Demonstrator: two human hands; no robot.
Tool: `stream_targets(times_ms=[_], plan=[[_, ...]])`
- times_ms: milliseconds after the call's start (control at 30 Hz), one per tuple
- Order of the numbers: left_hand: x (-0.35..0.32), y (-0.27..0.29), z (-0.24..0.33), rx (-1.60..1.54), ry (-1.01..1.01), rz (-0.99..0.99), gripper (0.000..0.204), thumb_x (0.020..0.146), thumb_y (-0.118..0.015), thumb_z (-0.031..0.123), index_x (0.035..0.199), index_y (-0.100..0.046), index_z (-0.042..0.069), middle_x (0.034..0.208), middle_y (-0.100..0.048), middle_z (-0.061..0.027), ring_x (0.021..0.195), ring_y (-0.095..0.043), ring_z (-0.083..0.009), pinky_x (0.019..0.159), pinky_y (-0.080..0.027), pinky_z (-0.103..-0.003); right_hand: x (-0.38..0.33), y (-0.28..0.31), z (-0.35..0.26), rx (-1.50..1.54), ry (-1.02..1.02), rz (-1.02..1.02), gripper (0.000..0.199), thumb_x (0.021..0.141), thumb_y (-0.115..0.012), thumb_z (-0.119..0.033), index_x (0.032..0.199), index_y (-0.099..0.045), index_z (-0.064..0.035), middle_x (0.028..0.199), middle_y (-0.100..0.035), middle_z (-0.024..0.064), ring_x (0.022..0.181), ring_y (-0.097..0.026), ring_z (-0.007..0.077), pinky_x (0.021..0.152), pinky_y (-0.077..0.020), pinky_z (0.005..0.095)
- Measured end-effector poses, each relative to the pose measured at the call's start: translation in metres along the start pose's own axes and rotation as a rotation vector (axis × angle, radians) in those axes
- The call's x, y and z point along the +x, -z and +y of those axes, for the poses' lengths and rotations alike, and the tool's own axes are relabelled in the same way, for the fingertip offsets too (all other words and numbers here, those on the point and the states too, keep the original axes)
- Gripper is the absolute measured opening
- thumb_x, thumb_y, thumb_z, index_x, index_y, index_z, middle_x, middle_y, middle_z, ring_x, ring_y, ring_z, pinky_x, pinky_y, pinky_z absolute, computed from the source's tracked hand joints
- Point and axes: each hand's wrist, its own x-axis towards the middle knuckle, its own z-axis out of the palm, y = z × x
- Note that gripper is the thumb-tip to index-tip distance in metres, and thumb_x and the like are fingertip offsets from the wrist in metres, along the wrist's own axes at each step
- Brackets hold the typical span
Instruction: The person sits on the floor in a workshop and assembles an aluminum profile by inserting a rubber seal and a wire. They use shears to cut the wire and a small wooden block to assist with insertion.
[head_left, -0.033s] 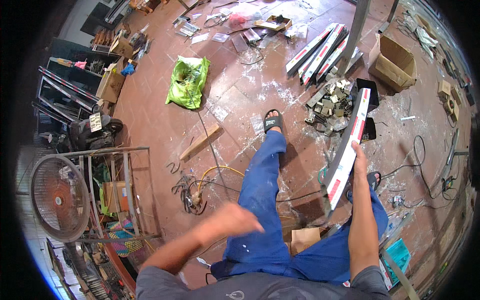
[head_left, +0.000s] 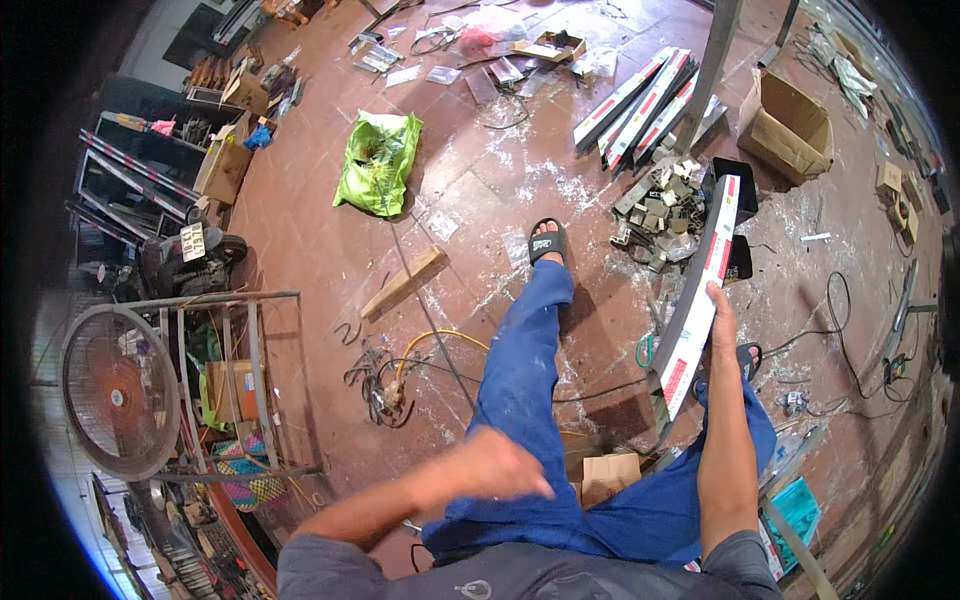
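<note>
Glossy bar [head_left: 697, 308], matt cloth trousers [head_left: 517, 370], wd. strip [head_left: 404, 284], mtl. frame [head_left: 258, 370]

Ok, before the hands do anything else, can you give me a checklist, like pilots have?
1. Right hand has hold of the long striped bar: ok.
2. Left hand is empty: cannot tell for sure; it's blurred, though I see nothing in it.
3. Bar is clear of the metal pieces: cannot tell; they overlap in this view.
4. Toes are covered: not ok; the black sandal leaves them bare.
5. Floor has no loose cables: not ok; a tangle of cables lies there.
</note>
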Motion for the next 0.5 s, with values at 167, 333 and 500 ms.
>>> stream_targets(times_ms=[167,333,500], plan=[[0.028,-0.025,0.068,-0.177,-0.107,-0.171,0.051,0.105,-0.054,0.049,0.080,-0.069,0.007,0.080,-0.071,-0.0131,0.079,-0.071,-0.0367,0.067,-0.055,-0.048,0.004,0.030,-0.001,-0.088,0.206,0.019,0.039,0.091,-0.072,-0.037,0.108,-0.071,-0.0019,0.086,-0.069,0.0036,0.070,-0.064,0.0157,0.068,-0.0523,0.0324],[0.053,-0.043,0.023,-0.857,0.601,-0.096,0.051,0.107,-0.058,0.044,0.143,-0.058,0.008,0.098,-0.072,-0.0106,0.087,-0.071,-0.0194,0.067,-0.056,-0.033,-0.021,-0.011,-0.020,-0.156,0.231,0.069,0.041,0.088,-0.076,-0.033,0.113,-0.068,-0.0013,0.090,-0.070,0.0029,0.075,-0.064,0.0134,0.069,-0.0522,0.0306],[0.139,-0.032,-0.026,-1.483,0.542,0.155,0.070,0.106,-0.057,0.053,0.158,-0.036,0.011,0.122,-0.067,-0.0104,0.096,-0.072,-0.0204,0.071,-0.058,-0.033,0.011,-0.011,0.002,-0.117,0.225,0.041,0.046,0.089,-0.078,-0.033,0.118,-0.064,-0.0013,0.095,-0.070,0.0044,0.078,-0.065,0.0126,0.072,-0.0539,0.0298]])
